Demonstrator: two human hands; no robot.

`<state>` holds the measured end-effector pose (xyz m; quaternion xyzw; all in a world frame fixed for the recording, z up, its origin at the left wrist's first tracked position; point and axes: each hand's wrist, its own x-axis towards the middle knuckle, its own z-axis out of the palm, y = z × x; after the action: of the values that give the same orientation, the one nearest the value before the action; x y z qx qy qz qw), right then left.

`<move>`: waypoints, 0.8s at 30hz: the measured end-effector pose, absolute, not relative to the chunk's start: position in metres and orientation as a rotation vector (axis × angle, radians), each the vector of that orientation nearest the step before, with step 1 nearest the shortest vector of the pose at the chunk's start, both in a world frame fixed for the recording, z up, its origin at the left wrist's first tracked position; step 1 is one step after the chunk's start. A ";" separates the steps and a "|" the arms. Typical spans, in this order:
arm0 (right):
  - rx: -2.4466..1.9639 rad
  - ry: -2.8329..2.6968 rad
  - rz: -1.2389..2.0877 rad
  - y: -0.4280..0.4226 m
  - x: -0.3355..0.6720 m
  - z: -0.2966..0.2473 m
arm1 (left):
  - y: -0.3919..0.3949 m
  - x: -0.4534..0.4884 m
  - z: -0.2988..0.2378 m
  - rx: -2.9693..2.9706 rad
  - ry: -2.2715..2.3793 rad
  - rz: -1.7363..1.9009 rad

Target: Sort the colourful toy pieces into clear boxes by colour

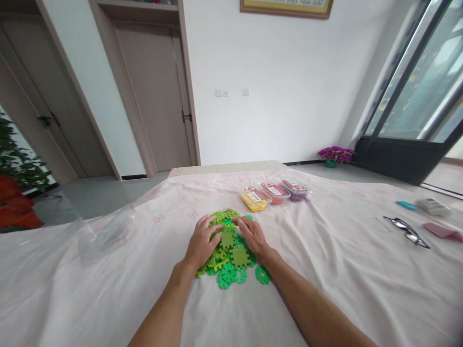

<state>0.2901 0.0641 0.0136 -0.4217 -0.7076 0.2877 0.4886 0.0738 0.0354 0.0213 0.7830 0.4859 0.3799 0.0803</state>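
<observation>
A pile of green plastic interlocking pieces (231, 258) lies on the pale pink sheet (325, 270) in front of me. Some pieces are light green squares with notches, others are darker green flower shapes. My left hand (201, 243) rests palm down on the left side of the pile, fingers spread over the pieces. My right hand (253, 234) lies on the right side of the pile, fingers stretched toward the left hand. The fingertips of both hands nearly meet at the pile's far edge. Neither hand visibly grips a piece.
Three clear boxes stand beyond the pile: yellow pieces (254, 199), red pieces (275, 192), purple pieces (295, 189). An empty clear container (108, 231) lies at the left. Glasses (407, 230), a teal object (407, 205) and small boxes (433, 206) lie at the right.
</observation>
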 end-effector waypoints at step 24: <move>-1.901 -1.844 -0.545 0.161 0.438 0.036 | 0.033 0.096 0.018 2.472 1.691 0.804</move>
<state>0.4375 0.1608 0.0355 -0.6862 -0.6657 -0.1968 0.2172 0.0964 0.0328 0.0176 0.7969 0.5453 0.2592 0.0203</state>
